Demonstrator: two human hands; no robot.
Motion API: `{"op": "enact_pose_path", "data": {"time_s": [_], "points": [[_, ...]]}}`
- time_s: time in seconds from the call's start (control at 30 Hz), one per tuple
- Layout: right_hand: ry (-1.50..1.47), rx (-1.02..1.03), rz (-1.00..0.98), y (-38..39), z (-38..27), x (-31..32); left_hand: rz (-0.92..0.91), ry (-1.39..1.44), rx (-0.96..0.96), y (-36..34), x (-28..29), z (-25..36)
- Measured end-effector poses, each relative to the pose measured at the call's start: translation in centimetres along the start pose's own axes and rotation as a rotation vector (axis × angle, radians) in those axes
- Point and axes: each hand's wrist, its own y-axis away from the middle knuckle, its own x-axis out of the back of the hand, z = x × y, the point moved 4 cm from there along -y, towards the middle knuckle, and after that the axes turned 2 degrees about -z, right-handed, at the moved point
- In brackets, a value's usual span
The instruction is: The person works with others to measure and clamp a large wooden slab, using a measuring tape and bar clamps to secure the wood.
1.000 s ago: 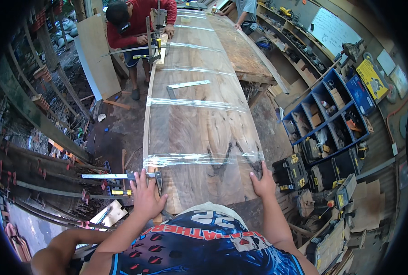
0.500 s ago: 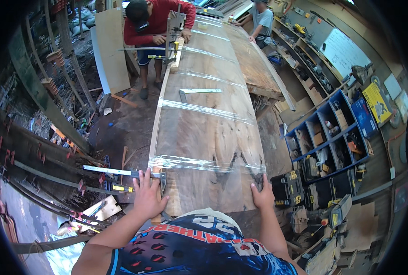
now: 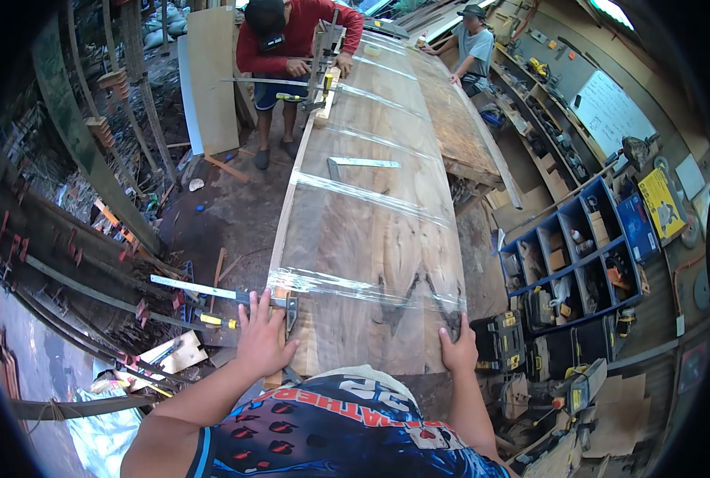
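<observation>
A long wooden slab (image 3: 371,235) lies lengthwise in front of me, with clear plastic film (image 3: 331,283) wrapped across it in several bands. My left hand (image 3: 263,338) rests with spread fingers at the near left corner, beside a bar clamp (image 3: 293,313) with a yellow and black handle. The clamp's metal bar (image 3: 200,285) sticks out to the left. At the slab's near right edge, my right hand (image 3: 458,346) lies against the side with its thumb apart from its stretched fingers. An angle square (image 3: 363,162) lies farther up the slab.
A person in red (image 3: 291,48) works at a clamp (image 3: 327,80) on the far left edge. Another person (image 3: 473,52) stands beyond a second slab (image 3: 458,111). Blue storage bins (image 3: 562,239) and tool cases (image 3: 498,346) stand right; clamps (image 3: 76,295) line the left.
The whole scene has shifted slightly right and down in my view. Both my hands stay in place at the slab's near corners.
</observation>
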Motion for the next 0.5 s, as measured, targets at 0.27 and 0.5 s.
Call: {"op": "enact_pose_path", "data": {"time_s": [0.27, 0.5], "points": [[-0.001, 0.000, 0.021, -0.20, 0.55, -0.33, -0.004, -0.010, -0.001, -0.14, -0.08, 0.00], [0.019, 0.007, 0.023, 0.15, -0.11, 0.04, -0.008, -0.002, 0.008, -0.02, -0.06, -0.15]]}}
